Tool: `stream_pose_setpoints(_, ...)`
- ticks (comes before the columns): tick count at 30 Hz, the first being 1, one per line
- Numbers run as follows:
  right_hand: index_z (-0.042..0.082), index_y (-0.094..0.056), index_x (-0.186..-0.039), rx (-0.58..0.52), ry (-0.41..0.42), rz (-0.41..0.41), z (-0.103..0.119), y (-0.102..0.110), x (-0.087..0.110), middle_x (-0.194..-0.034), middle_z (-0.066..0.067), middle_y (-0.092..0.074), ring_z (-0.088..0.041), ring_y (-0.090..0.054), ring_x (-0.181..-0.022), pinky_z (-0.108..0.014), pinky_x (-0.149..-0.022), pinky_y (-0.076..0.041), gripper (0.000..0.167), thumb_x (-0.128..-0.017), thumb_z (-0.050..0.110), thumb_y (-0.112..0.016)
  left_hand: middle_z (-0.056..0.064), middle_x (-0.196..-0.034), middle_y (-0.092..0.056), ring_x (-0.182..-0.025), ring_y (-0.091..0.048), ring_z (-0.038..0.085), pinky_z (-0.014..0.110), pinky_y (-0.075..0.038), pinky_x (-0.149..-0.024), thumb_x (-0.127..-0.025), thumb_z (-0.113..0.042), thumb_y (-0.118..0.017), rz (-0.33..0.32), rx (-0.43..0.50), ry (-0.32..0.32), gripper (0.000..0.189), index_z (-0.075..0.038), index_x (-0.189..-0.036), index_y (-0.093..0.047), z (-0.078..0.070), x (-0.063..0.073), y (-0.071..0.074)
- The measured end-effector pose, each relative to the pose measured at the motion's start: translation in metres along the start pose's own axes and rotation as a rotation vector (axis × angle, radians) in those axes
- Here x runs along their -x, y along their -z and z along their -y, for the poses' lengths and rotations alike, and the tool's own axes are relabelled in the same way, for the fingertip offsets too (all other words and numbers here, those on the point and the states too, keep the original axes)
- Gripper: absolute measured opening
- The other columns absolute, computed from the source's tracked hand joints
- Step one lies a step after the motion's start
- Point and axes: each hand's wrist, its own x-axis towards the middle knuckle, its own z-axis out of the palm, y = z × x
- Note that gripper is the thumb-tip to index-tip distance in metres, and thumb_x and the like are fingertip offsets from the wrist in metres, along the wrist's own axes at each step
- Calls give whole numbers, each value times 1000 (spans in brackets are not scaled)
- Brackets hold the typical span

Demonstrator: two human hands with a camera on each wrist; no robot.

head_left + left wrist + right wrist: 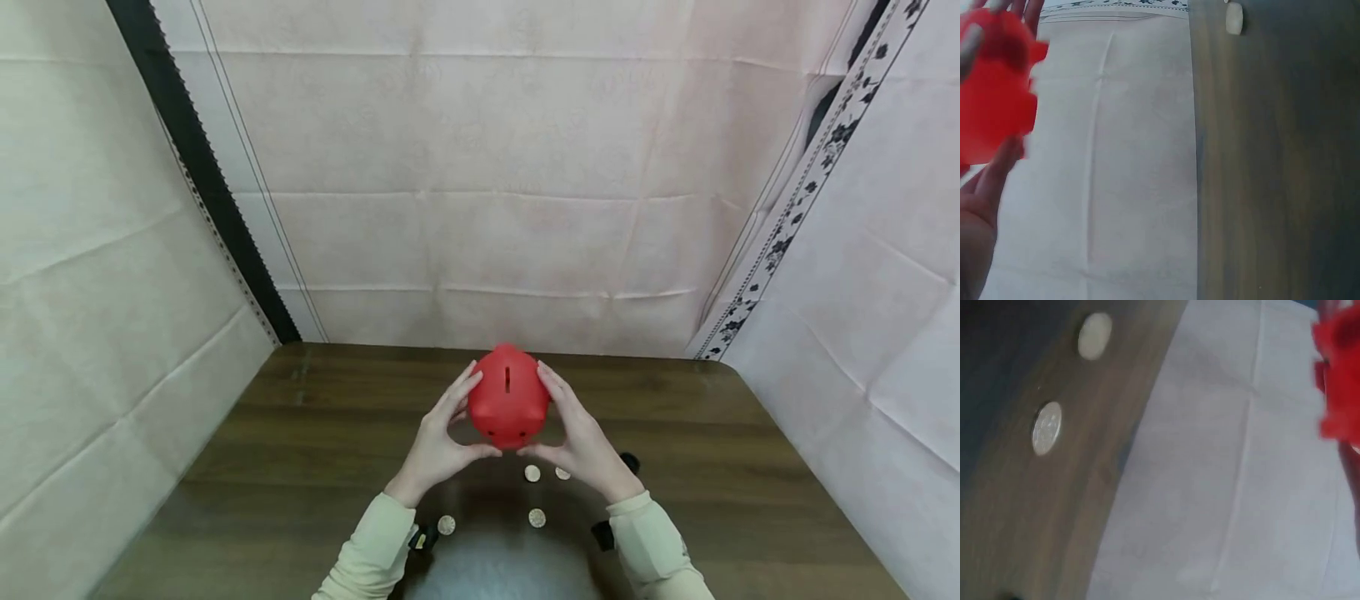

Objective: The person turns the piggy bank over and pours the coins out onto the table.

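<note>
A red piggy bank [507, 408] with a dark coin slot along its top is held between both hands. My left hand [437, 448] grips its left side, fingers along the flank and thumb near the snout. On the opposite side my right hand [587, 448] mirrors that grip. In the left wrist view the bank's stubby feet [1027, 112] show free of the tabletop. Just below the right hand lie silvery coins, one coin [532, 473] left of another coin [562, 473] that the hand partly covers. A further coin [537, 517] is nearer the body.
Beside the left wrist lies another coin [446, 525] on the brown wooden table [300, 483]. White cloth [525, 208] hangs behind the table's far edge, with more cloth at the left and right sides. Black wrist straps [604, 534] show at the cuffs.
</note>
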Motion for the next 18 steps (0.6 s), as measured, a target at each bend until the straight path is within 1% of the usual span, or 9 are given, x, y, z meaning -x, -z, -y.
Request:
stream_pose_setpoints(2, 14, -24, -154, 0, -73, 10, 2, 1, 2, -146, -10, -45, -24, -55, -122, -39, -89, -58, 109, -66, 23, -89, 11, -148, -46, -104, -68, 24, 32, -59, -85, -66, -11, -89, 3, 28, 99, 93, -20, -146, -42, -1, 2, 1)
stream_pose_setpoints(3, 15, -27, -153, 10, -111, 12, 2, 1, 4, -140, -8, -51, -22, -59, -117, -38, -87, -58, 108, -66, 27, -89, 8, -144, -51, -95, -71, 20, 29, -59, -82, -66, -17, -89, 5, 32, 148, 91, -24, -145, -44, -1, 3, 1)
stream_pose_setpoints(4, 16, -29, -152, 16, -157, 21, 4, 1, 6, -135, -7, -55, -19, -61, -111, -36, -86, -59, 105, -67, 30, -88, 7, -139, -55, -86, -72, 17, 28, -60, -79, -67, -20, -89, 10, 31, 201, 88, -28, -144, -46, -3, 3, 1)
stream_pose_setpoints(5, 16, -32, -151, 24, -197, 24, 5, 0, 7, -129, -5, -60, -17, -63, -105, -34, -83, -59, 102, -67, 31, -88, 5, -135, -59, -80, -71, 13, 25, -59, -76, -68, -25, -88, 13, 25, 242, 85, -31, -142, -47, 0, 4, 1)
stream_pose_setpoints(6, 15, -35, -150, 35, -237, 35, 7, -1, 8, -124, -4, -63, -15, -64, -101, -32, -81, -59, 97, -69, 33, -87, 3, -131, -62, -76, -70, 9, 22, -59, -74, -69, -29, -87, 16, 16, 280, 81, -34, -141, -48, -1, 5, 1)
stream_pose_setpoints(8, 10, -42, -145, 49, -299, 59, 9, -2, 9, -110, -3, -68, -12, -65, -89, -31, -76, -60, 87, -73, 34, -84, 5, -125, -67, -68, -67, 7, 21, -58, -69, -72, -33, -85, 20, 4, 331, 75, -30, -138, -51, -3, 6, 0)
stream_pose_setpoints(12, 4, -54, -133, 84, -391, 122, 11, -4, 6, -83, 3, -69, -3, -58, -66, -23, -65, -56, 65, -81, 38, -76, 12, -114, -71, -64, -68, 12, 25, -58, -61, -77, -38, -80, 40, 52, 431, 67, -18, -136, -54, -4, 8, -1)
stream_pose_setpoints(15, 4, -59, -127, 92, -453, 170, 12, -5, 1, -69, 7, -65, 0, -52, -58, -18, -60, -50, 57, -87, 44, -68, 14, -100, -74, -60, -68, 17, 28, -58, -56, -82, -43, -75, 69, 75, 518, 64, -15, -135, -54, -3, 7, -1)
stream_pose_setpoints(18, 6, -64, -121, 66, -519, 209, 13, -6, -4, -60, 7, -59, -3, -49, -52, -18, -56, -46, 52, -91, 49, -59, 10, -83, -72, -54, -65, 17, 29, -56, -52, -86, -49, -68, 104, 39, 568, 60, -13, -132, -55, -2, 5, -2)
